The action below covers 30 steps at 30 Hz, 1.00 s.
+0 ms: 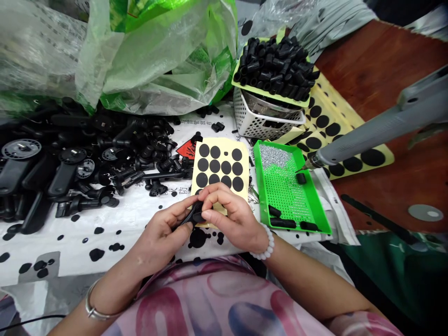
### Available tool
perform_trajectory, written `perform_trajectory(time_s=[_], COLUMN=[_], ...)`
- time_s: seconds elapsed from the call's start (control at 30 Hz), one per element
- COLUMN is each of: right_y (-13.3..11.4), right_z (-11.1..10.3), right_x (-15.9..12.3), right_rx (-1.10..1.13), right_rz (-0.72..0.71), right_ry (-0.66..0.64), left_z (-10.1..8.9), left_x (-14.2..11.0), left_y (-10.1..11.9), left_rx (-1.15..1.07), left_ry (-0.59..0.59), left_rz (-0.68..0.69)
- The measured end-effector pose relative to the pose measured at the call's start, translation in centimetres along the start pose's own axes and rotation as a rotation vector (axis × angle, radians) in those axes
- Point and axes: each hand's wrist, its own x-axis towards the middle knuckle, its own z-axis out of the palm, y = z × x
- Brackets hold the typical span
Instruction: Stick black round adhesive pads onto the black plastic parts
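In front of my body, my left hand is closed round a small black plastic part, thumb on the near side. The thumb and fingers of my right hand close on the same part's upper end. My fingers cover much of it, so its full shape is hidden. Directly beneath my hands lies a pale yellow sheet with rows of round black stickers. One spot in its top row shows only a small black dot. My hands cover the lower part of this sheet.
Black plastic parts are heaped at left. A green tray holds small metal pieces and several black tubes. Behind it, black tubes fill a tray atop a white basket. A grey tool arm reaches in from the right; plastic bags stand behind.
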Motion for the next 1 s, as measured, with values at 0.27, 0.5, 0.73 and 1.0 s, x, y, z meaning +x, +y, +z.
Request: perform_trajectory(time_s=[0.27, 0.5, 0.73, 1.0], right_y=[0.6, -1.8, -1.0, -0.2], right_z=[-1.2, -1.2, -1.3, 0.9], right_x=[1.2, -0.4, 0.6, 0.3], right_rx=[0.229, 0.120, 0.107, 0.097], right_rz=[0.208, -0.119, 0.259, 0.252], right_ry=[-0.018, 0.112, 0.097, 0.126], left_z=[-0.4, -1.0, -0.4, 1.1], left_x=[-0.5, 0.6, 0.7, 1.4], left_y=[0.0, 0.2, 0.8, 0.5], left_rx=[0.035, -0.300, -0.292, -0.144], left_ry=[-0.066, 0.110, 0.234, 0.252], left_rz=[0.006, -0.047, 0.061, 0.033])
